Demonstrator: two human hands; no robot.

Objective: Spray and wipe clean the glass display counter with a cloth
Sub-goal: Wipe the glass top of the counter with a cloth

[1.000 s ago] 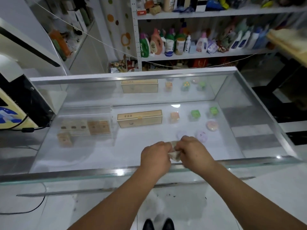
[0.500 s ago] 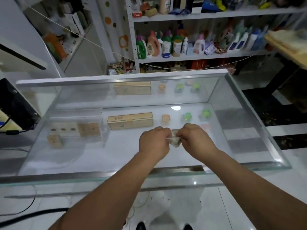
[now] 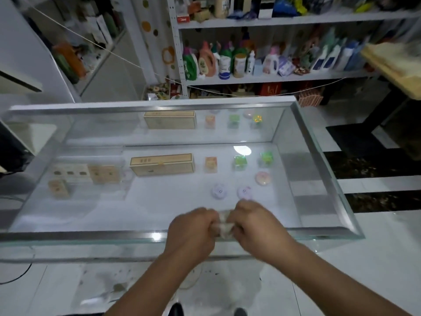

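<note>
A glass display counter (image 3: 319, 169) with a metal-trimmed top spans the view in front of me. A small crumpled pale cloth (image 3: 224, 226) sits between my two hands near the counter's front edge, right of centre. My left hand (image 3: 192, 229) grips its left side with curled fingers. My right hand (image 3: 255, 221) grips its right side, knuckles up. Most of the cloth is hidden by the hands. No spray bottle is in sight.
Inside the case lie a long tan box (image 3: 163, 164), small tan boxes (image 3: 103, 174), an orange packet (image 3: 211, 164), green cubes (image 3: 240, 161) and round pale tins (image 3: 245, 192). Shelves of detergent bottles (image 3: 227, 60) stand behind. A wooden table edge (image 3: 396, 65) juts in at right.
Both hands, holding the cloth, have pulled back toward the front edge from half a second ago, after having moved away from it. The view has shifted slightly.
</note>
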